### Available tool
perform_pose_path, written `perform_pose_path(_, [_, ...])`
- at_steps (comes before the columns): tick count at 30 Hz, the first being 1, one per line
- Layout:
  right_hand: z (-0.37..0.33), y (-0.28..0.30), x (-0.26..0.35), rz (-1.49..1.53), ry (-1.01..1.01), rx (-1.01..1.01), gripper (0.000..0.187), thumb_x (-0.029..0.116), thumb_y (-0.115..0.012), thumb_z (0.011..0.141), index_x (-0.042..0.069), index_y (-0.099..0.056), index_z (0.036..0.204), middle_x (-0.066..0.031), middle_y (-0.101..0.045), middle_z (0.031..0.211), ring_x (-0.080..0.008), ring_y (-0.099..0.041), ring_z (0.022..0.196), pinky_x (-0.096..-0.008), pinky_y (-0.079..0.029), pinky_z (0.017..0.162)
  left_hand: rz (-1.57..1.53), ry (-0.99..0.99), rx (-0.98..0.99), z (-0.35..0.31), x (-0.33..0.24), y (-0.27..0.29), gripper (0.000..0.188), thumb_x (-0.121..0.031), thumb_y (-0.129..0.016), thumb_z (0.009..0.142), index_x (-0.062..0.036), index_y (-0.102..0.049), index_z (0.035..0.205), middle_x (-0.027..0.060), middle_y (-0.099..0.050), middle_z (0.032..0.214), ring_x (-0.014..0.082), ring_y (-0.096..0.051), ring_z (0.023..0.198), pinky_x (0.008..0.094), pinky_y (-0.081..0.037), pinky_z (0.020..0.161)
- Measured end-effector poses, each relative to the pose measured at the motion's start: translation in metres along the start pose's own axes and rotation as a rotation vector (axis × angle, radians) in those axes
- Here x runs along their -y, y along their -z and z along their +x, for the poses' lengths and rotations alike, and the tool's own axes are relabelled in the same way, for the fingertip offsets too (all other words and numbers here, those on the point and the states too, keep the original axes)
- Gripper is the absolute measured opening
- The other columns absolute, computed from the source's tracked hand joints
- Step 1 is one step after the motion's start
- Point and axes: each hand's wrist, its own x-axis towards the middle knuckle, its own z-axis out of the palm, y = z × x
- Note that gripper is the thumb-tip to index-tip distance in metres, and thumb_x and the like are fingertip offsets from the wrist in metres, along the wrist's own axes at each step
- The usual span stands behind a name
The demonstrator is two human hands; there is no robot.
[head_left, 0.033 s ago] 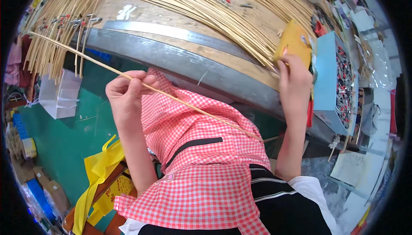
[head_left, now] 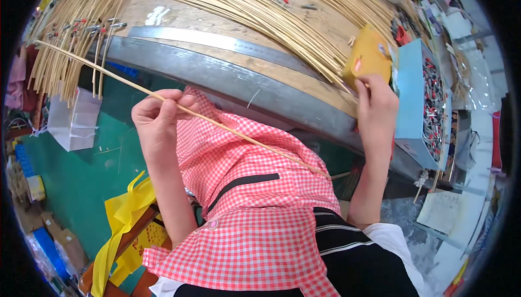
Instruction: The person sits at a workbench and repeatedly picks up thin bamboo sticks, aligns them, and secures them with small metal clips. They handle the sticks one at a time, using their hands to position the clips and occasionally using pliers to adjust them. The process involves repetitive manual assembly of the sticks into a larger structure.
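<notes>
A long thin wooden stick [head_left: 239,132] slants across my lap, from the upper left down to the right over a red checked apron [head_left: 271,232]. My left hand [head_left: 163,113] pinches it between thumb and fingers, partway along its length. Beside the near end of a yellow box [head_left: 369,53], my right hand [head_left: 377,99] is bent with thumb and fingertips drawn together. Anything between those fingertips is too small or hidden to make out. Just right of that hand stands a light blue box [head_left: 408,88] full of small red, black and metal pieces [head_left: 433,107].
Many loose sticks [head_left: 239,12] lie across the wooden table [head_left: 179,12]. A metal ruler [head_left: 217,42] lies along the grey table edge [head_left: 217,72]. At the left, sticks with small clips [head_left: 65,53] overhang the edge. A yellow bag [head_left: 122,210] sits low on the left.
My right hand has drawn back slightly from the yellow box, toward me and a little right. The left hand and the stick hold nearly the same position.
</notes>
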Motion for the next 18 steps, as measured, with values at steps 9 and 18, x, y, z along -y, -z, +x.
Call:
perform_pose_path(9, [-0.024,0.011,-0.018,-0.005,-0.061,0.147,0.008,0.007,-0.059,0.084,0.001,-0.062,0.087,-0.016,-0.061,0.084,-0.0358,-0.06,0.079,-0.0421,-0.047,0.07,0.053,0.044,0.029,0.002,-0.001,-0.005,0.016,-0.006,-0.062,0.088,0.0089,-0.063,0.093,0.0182,-0.068,0.081,0.0255,-0.07,0.07,0.0326,-0.059,0.063])
perform_pose_path(18, [-0.025,0.087,-0.038,-0.087,-0.061,-0.203,0.007,-0.001,-0.06,0.083,-0.002,-0.061,0.091,-0.0126,-0.061,0.086,-0.0246,-0.06,0.079,-0.0312,-0.046,0.071,0.048,0.066,0.053,0.003,-0.004,-0.009,0.015,-0.004,-0.061,0.087,0.0095,-0.064,0.094,0.0193,-0.068,0.08,0.027,-0.07,0.073,0.037,-0.06,0.069])
